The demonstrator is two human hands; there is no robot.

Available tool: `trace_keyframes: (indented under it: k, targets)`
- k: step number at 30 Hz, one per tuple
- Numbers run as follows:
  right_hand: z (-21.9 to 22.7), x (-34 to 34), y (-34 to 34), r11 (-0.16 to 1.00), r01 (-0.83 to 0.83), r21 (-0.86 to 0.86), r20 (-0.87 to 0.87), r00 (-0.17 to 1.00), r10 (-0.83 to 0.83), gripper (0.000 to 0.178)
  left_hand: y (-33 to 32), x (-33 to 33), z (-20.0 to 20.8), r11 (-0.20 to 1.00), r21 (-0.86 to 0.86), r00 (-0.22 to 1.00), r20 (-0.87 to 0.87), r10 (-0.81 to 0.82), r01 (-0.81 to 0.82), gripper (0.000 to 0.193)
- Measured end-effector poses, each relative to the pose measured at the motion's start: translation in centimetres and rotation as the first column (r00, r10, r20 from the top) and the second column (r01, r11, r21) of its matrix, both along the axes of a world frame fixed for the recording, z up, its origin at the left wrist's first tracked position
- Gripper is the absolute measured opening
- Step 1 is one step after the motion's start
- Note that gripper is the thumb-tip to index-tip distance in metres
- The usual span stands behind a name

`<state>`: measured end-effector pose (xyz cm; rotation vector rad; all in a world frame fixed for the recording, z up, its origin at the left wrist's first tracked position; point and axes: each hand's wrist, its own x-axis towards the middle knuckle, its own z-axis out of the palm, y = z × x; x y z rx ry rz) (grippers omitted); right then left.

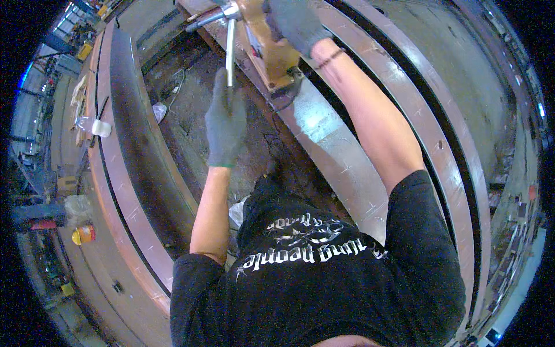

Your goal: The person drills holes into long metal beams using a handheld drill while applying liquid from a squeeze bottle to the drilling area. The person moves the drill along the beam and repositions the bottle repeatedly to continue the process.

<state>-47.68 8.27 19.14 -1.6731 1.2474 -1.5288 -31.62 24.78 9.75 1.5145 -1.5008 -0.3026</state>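
An orange-brown machine (pixel 277 61), which looks like a magnetic drill, stands on a long steel beam (pixel 347 156) at the top of the view. On its left side is a silver hub (pixel 231 9) with spoke-like lever handles. My left hand (pixel 226 124), in a grey glove, is closed around the end of one metal lever (pixel 230 55) that points toward me. My right hand (pixel 296 26), gloved too, grips the upper right of the machine, its fingers curled over the body. Part of the machine is cut off by the top edge.
More long steel beams run beside it on the right (pixel 422 115) and on the left (pixel 124 127). A white bottle (pixel 102 128) lies on the left beam. A yellow and red container (pixel 84 235) stands on the floor farther left. Dark, dirty floor (pixel 185 115) shows between the beams.
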Motion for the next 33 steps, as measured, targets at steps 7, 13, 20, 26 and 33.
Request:
trace_keyframes:
  k: [7, 13, 20, 26, 33]
  targets:
    - [3.6, -7.2, 8.3, 0.917, -0.140, 0.375, 0.112, 0.988, 0.105, 0.061, 6.5, -8.3, 0.0, 0.991, 0.106, 0.993, -0.101, -0.067, 0.078, 0.062]
    - [3.7, -11.2, 16.3, 0.927, -0.107, 0.360, 0.113, 0.991, 0.070, 0.056, 13.8, -11.2, 0.4, 0.964, 0.057, 0.966, -0.030, -0.258, 0.259, 0.069]
    - [3.1, -17.5, 25.2, 0.880, -0.282, 0.382, 0.384, 0.915, 0.127, 0.051, 23.2, -16.6, -2.5, 0.874, 0.004, 0.864, -0.160, -0.478, 0.485, 0.081]
    - [2.0, -22.7, 30.0, 0.834, -0.476, 0.279, 0.408, 0.845, 0.345, 0.051, 29.3, -22.7, -0.8, 0.810, -0.042, 0.708, -0.461, -0.535, 0.584, 0.055]
    - [-3.6, -25.5, 30.6, 1.000, 0.012, -0.001, 0.160, 0.987, -0.012, 0.046, 30.6, -25.0, 3.2, 0.746, -0.185, 0.585, -0.513, -0.629, 0.640, 0.065]
